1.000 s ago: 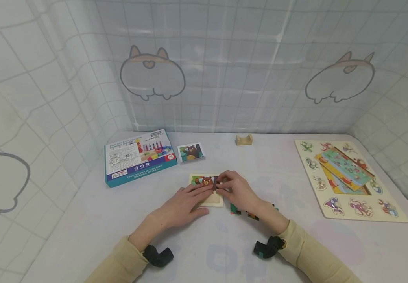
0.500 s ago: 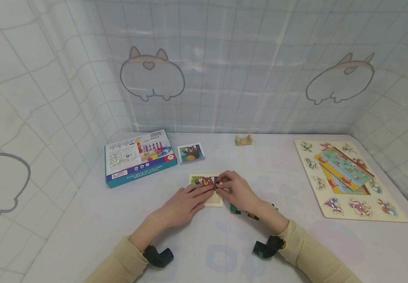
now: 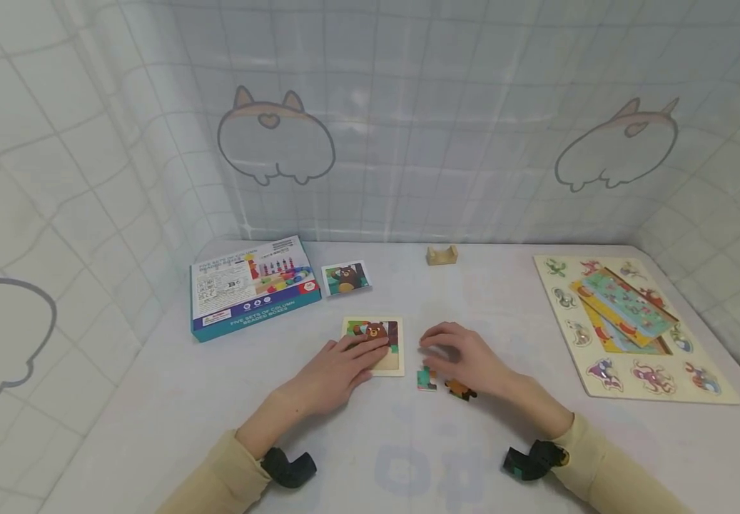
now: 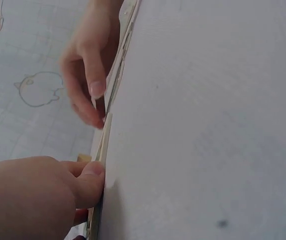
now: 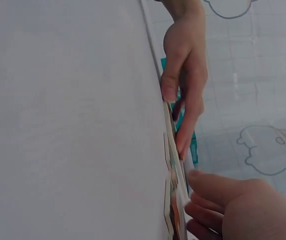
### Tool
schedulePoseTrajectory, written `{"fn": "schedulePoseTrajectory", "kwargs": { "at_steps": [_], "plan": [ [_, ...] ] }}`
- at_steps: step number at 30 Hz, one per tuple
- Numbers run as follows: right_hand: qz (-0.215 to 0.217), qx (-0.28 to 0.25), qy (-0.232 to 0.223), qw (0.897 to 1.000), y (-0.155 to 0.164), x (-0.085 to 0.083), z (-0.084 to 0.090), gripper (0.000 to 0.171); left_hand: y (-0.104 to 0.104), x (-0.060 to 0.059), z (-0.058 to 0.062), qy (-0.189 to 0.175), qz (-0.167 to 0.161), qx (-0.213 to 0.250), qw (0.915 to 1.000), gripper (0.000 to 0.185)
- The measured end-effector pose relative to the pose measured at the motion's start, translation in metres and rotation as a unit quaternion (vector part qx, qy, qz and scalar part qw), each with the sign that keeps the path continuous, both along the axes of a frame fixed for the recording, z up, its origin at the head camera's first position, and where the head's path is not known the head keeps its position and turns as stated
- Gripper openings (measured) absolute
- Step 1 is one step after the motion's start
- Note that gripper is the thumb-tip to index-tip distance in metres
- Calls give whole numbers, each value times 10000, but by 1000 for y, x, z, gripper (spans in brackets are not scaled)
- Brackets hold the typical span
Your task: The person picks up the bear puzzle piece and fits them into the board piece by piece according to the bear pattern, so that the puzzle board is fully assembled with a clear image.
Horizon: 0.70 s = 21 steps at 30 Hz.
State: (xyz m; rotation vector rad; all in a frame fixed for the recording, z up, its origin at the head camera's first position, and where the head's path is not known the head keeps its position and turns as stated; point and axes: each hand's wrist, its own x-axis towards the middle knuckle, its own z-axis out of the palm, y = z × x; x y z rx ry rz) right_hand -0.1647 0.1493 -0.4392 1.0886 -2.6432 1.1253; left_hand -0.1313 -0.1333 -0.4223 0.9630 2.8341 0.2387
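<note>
Bear puzzle [image 3: 390, 363] flat on the table [image 3: 350, 435], brown face up top, bare wood showing below! Across it lies the left hand [image 3: 337, 371], fingers stretched out over the picture, thumb at the edge. Over to the right, the right hand [image 3: 472, 357] hovers, fingers loosely bent, a gap between thumb and fingertips, just above a green piece [image 3: 427, 380] and an orange piece [image 3: 462, 390]. Beyond the puzzle, a bear card [image 3: 346, 278] sits just beside a blue-edged box [image 3: 257, 285].
</note>
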Motion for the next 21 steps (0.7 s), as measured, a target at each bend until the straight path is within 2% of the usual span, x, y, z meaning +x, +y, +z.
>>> {"fn": "schedulePoseTrajectory", "kwargs": {
  "at_steps": [9,14,21],
  "plan": [
    [175,295,-665,9972,18,9,3,23,4,-1,2,-59,-37,38,10000,51],
    [262,546,-443,9972,14,10,3,28,4,-1,3,-22,20,72,10000,51],
    [260,406,-232,9986,12,11,3,20,5,-2,3,-55,99,151,9998,52]
  ]
}}
